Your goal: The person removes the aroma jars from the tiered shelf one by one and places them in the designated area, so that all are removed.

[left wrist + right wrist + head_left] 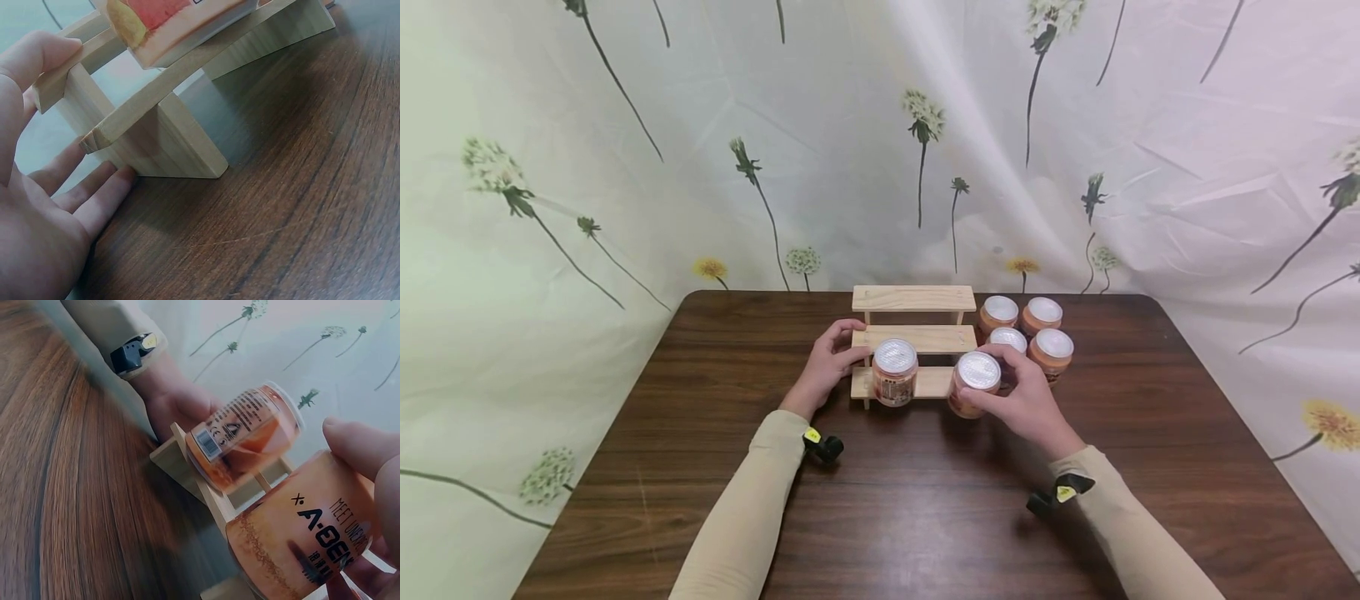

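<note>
In the head view, my left hand (pixel 829 365) grips the left end of a small stepped wooden rack (pixel 917 337). Its thumb lies against the middle plank, while other fingers touch the side panel (pixel 147 147) in the left wrist view. A silver-lidded jar with an orange label (pixel 895 379) stands upright on the left of the lowest plank. My right hand (pixel 1026 400) holds a second such jar (pixel 976 385) between thumb and fingers at that plank's right end. In the right wrist view this jar (pixel 300 531) shows dark lettering; whether its base touches the plank I cannot tell.
Several more silver-lidded jars (pixel 1051 348) stand close together on the dark wooden table (pixel 895 508), right of the rack and just beyond my right hand. A white cloth with dandelion prints (pixel 865 167) hangs behind the table's back edge.
</note>
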Demonstrator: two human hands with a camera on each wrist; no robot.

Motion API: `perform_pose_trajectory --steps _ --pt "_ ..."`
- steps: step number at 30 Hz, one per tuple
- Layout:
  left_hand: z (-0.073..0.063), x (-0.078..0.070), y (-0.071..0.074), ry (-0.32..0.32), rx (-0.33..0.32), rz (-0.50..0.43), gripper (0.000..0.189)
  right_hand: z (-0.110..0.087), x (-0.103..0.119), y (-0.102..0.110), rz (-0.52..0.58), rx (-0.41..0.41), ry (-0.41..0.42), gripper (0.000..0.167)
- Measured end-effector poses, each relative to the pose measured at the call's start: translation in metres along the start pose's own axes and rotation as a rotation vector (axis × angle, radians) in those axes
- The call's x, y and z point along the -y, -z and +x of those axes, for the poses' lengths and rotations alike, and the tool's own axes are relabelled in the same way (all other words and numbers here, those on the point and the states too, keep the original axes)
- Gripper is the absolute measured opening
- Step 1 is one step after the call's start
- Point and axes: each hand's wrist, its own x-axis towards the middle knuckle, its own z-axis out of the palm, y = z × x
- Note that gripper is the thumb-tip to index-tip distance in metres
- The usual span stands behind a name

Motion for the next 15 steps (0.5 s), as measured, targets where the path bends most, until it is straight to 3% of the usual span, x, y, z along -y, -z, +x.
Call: perform_pose_trajectory --steps 15 --pt "0.000 0.000 0.000 -0.002 0.004 -0.009 0.043 -0.015 -0.008 0.032 -0.034 -0.084 -0.010 0.058"
